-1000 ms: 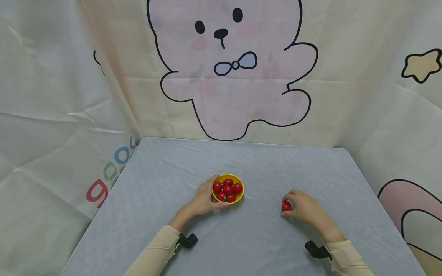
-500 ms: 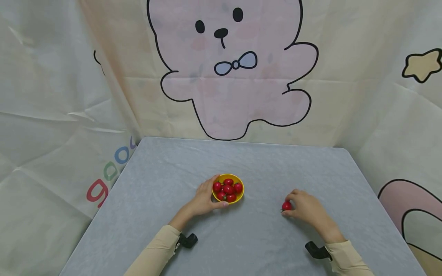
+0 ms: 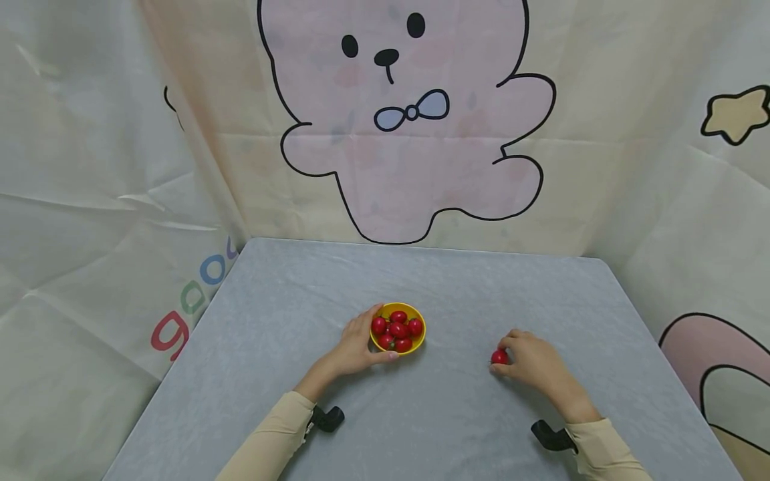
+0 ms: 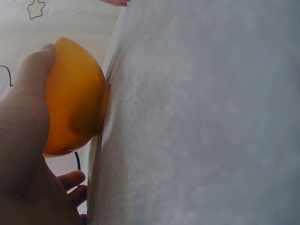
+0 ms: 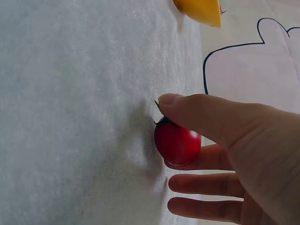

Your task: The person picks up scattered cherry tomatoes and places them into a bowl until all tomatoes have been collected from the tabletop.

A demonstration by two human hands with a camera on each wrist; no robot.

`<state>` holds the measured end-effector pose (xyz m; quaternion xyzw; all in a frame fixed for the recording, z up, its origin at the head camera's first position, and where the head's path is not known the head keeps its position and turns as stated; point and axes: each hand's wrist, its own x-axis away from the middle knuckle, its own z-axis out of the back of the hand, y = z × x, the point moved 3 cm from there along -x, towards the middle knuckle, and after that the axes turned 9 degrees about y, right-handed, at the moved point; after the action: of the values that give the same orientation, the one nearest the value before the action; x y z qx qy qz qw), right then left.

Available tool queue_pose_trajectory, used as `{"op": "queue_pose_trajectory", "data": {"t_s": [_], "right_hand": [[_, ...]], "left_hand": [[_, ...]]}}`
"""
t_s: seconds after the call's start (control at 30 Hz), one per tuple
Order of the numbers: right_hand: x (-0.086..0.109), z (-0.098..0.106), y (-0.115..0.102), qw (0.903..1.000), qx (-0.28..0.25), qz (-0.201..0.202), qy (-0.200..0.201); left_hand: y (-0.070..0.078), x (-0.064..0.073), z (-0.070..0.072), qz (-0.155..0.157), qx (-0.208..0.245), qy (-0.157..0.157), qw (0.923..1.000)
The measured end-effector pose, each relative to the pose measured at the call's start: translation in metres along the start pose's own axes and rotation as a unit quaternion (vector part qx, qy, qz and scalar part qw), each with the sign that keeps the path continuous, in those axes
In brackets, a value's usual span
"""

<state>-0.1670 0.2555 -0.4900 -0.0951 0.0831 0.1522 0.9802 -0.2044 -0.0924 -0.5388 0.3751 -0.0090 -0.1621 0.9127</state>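
A small yellow bowl point(image 3: 423, 339) with several red cherry tomatoes point(image 3: 398, 330) in it stands left of the table's middle. My left hand point(image 3: 353, 344) holds the bowl from its left side, thumb at the near rim and fingers along the far left. In the left wrist view the bowl's orange-looking outer wall point(image 4: 75, 93) and foot show, with the foot down on the cloth. To the right, my right hand point(image 3: 531, 361) pinches one cherry tomato point(image 5: 177, 143) between thumb and index finger, low over the cloth. Its green stem points out beside the thumb; the other fingers extend loosely.
A light grey-blue cloth point(image 3: 457, 427) covers the table. Pale printed curtains point(image 3: 631, 200) hang behind and at both sides, with a bear drawing at the back. Each wrist wears a black camera mount point(image 3: 552, 435).
The right thumb has shifted slightly over the stem end of the tomato, so less of the stem shows. The left hand and the bowl have stayed in place.
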Motion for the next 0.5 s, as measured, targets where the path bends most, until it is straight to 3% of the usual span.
{"op": "queue_pose_trajectory", "data": {"t_s": [0.5], "right_hand": [[-0.011, 0.007, -0.002, 0.9998, 0.003, 0.005, 0.017]], "left_hand": [[-0.001, 0.001, -0.001, 0.007, 0.003, -0.002, 1.0000]]}}
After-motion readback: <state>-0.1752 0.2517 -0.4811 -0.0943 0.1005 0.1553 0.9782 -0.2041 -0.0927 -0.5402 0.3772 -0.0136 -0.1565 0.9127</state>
